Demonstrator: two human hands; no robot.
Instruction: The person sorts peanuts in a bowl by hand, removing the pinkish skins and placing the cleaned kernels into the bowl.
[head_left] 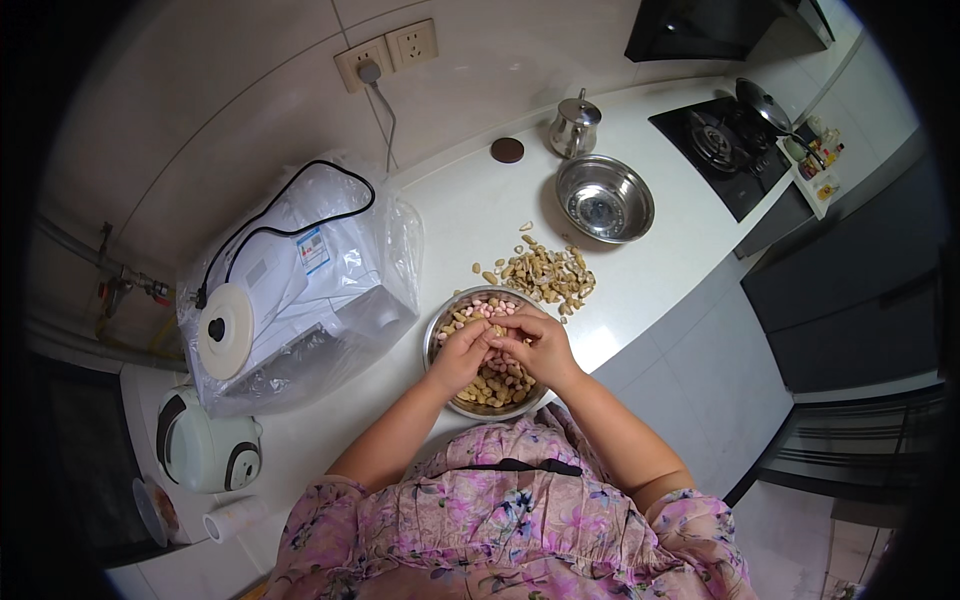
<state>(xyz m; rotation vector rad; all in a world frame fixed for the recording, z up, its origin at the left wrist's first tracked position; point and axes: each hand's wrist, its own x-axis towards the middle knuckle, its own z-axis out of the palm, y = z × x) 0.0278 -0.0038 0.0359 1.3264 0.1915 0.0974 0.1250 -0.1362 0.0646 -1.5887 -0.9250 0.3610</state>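
A steel bowl stands at the counter's near edge, right in front of me. Unshelled peanuts fill its near part, and pink shelled kernels lie along its far side. Above the bowl, my left hand and my right hand meet with fingertips pinched together. Between them is a peanut, mostly covered by the fingers. Just beyond the bowl, a loose heap of broken peanut shells is spread on the counter.
A second steel bowl, a steel pot and a dark round lid stand farther back. The gas stove is at far right. On the left are a plastic-wrapped white appliance and a rice cooker.
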